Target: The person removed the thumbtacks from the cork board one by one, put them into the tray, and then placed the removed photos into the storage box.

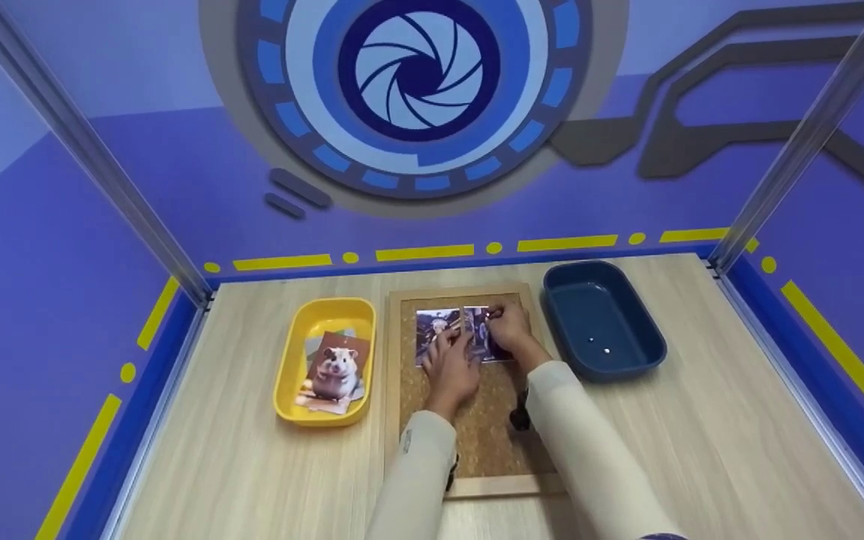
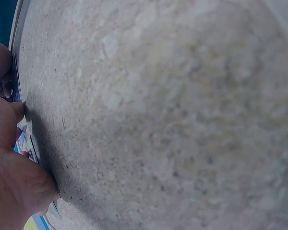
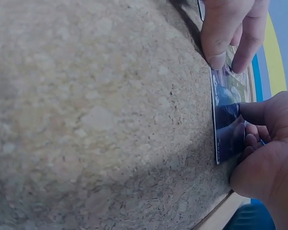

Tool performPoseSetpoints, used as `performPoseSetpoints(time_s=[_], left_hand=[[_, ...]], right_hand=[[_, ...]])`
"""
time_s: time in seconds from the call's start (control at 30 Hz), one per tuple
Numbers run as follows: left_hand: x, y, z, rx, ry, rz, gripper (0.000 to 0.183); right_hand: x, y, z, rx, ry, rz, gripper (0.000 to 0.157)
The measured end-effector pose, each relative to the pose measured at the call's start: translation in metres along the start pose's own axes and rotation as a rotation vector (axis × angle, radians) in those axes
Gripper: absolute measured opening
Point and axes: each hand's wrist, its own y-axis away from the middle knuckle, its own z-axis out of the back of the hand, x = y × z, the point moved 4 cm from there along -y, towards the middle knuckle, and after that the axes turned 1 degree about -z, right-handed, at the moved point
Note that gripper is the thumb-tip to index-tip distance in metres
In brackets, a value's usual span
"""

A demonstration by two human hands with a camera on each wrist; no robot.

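Two printed photos lie side by side on the upper part of a framed cork board (image 1: 477,442). Fingers of my left hand (image 1: 452,369) rest across the inner edges of the left photo (image 1: 432,324) and the right photo (image 3: 225,132). At the right photo's upper part, my right hand (image 1: 508,328) has its thumb and fingertips pinched together low over the print. A tiny bright spot shows at these fingertips, like the head of a push pin (image 1: 487,315), mostly hidden by the fingers. Both hands cover parts of the right photo.
Left of the board stands a yellow tray (image 1: 286,375) holding several photos, a hamster photo (image 1: 338,367) on top. A dark blue tray (image 1: 638,319) with two small shiny pins (image 1: 607,350) is at the right. Patterned panels wall in the table's back and sides.
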Motion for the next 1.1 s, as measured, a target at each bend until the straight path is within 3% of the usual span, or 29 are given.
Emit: performPoseSetpoints(time_s=[0.3,0.5,1.1], left_hand=[[0.0001,-0.0018,0.0024,0.008,0.001,0.000,0.045],[-0.0005,-0.0023,0.0017,0.030,-0.017,0.019,0.044],[-0.0038,0.0005,0.0036,0.053,0.006,0.028,0.045]], right_hand=[[0.0006,0.0000,-0.0009,0.006,-0.067,-0.027,0.022],[-0.0005,-0.0004,-0.0015,-0.016,-0.057,-0.003,0.021],[0.0000,0.0018,0.0005,0.013,-0.089,-0.065,0.022]])
